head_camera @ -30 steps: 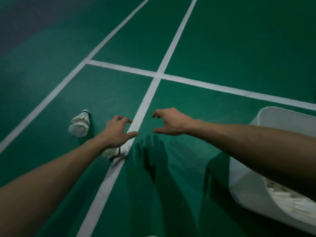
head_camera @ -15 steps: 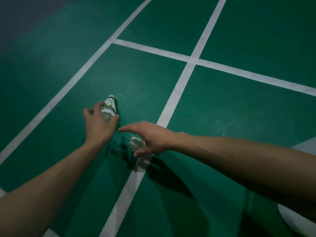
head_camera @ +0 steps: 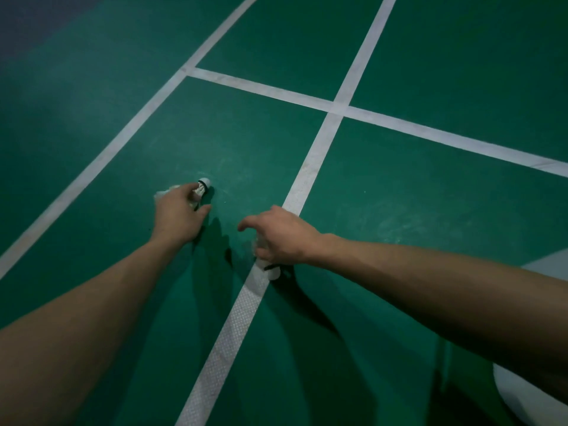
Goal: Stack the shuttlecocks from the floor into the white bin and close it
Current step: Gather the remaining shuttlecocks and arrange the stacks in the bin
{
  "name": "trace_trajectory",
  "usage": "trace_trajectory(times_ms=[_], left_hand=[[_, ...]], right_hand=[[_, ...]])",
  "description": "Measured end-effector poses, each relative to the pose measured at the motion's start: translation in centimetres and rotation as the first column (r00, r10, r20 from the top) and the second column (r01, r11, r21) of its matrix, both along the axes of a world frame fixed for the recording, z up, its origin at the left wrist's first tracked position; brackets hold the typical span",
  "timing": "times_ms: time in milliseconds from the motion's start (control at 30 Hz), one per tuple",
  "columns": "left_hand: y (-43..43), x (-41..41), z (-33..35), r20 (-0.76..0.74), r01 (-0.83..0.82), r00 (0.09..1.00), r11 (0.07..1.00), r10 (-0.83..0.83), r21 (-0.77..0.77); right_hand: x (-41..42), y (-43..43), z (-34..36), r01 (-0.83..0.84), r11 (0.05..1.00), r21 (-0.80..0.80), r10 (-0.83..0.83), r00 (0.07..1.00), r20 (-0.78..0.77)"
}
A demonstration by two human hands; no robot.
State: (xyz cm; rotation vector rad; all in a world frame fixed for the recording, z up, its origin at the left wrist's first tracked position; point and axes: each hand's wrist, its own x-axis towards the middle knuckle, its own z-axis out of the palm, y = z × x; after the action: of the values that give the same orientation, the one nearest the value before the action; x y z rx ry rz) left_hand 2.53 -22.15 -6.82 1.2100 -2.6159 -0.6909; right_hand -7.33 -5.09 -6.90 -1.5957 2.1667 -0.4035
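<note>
My left hand (head_camera: 176, 215) lies over a white shuttlecock (head_camera: 201, 189) on the green floor, fingers curled round its feathers, its cork tip pointing away from me. My right hand (head_camera: 279, 238) covers a second white shuttlecock (head_camera: 270, 269) lying on the white court line, fingers bent down around it; only its lower end shows beneath the palm. A sliver of the white bin (head_camera: 510, 398) shows at the bottom right, mostly hidden behind my right forearm.
White court lines (head_camera: 319, 155) cross the green floor (head_camera: 246, 142) ahead of me. A darker floor strip (head_camera: 37, 26) runs along the far left. Both forearms cast dark shadows on the floor below them.
Both hands have come down onto the shuttlecocks: the left now wraps the far one, the right closes over the one on the line. The view shifted left, leaving less of the bin visible.
</note>
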Motion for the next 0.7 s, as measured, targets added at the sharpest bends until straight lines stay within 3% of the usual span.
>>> trace_trajectory(times_ms=[333,700], left_hand=[[2.4,-0.1,-0.1,-0.072,-0.004,0.997,1.0,0.002,-0.026],[11.6,-4.2,5.3,-0.234,0.354,0.919,0.926,-0.318,0.129]], right_hand=[[-3.4,4.9,1.8,0.029,0.991,0.13,-0.041,0.995,0.091],[-8.2,14.0,8.5,0.411,0.911,0.034,-0.406,0.88,0.248]])
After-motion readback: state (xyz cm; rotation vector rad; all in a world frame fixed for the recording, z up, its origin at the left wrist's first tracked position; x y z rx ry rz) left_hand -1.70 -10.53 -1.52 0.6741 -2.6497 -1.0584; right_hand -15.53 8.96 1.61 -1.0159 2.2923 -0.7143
